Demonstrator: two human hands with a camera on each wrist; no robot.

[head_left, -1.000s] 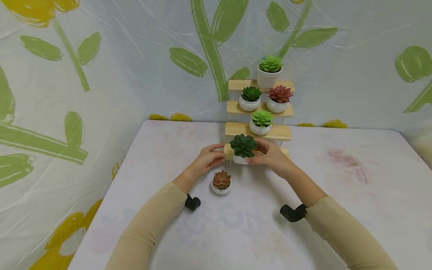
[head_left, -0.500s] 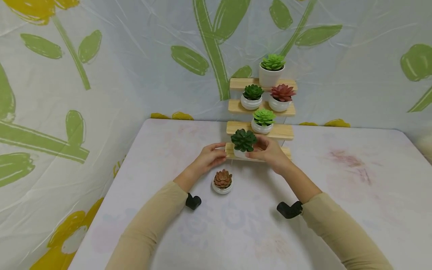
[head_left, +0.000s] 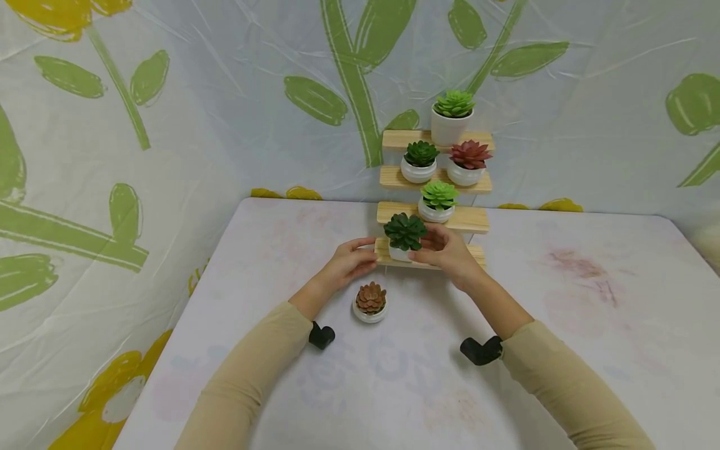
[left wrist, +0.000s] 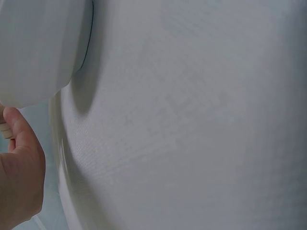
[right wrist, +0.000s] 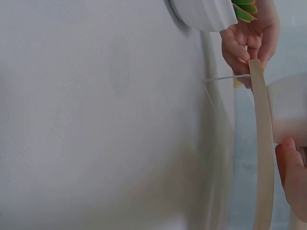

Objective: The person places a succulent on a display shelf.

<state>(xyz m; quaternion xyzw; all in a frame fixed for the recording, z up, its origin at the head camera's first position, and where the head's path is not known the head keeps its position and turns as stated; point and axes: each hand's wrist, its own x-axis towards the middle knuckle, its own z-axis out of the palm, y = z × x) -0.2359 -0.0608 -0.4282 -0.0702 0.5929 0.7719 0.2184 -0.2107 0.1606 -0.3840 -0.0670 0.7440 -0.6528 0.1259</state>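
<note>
A dark green succulent [head_left: 405, 231] in a white pot [right wrist: 290, 110] stands on the lowest board [right wrist: 264, 158] of a tiered wooden plant stand [head_left: 433, 215], near its left end. My right hand [head_left: 452, 257] grips this pot from the right, thumb at the front. At the left end of the same board, my left hand [head_left: 350, 262] pinches the wood between thumb and fingers; the right wrist view shows this left hand [right wrist: 249, 40] from the far side. A brown succulent [head_left: 371, 299] in a round white pot sits on the table before the stand.
Higher boards carry a light green succulent [head_left: 439, 197], a dark green one [head_left: 420, 156], a red one [head_left: 470, 156] and a tall white pot [head_left: 451, 125] on top. Behind the white table [head_left: 562, 375] hangs a leaf-patterned cloth [head_left: 225, 125].
My right hand has raised the dark green succulent slightly and moved it back onto the lowest board. My left hand has kept its hold on the board's end.
</note>
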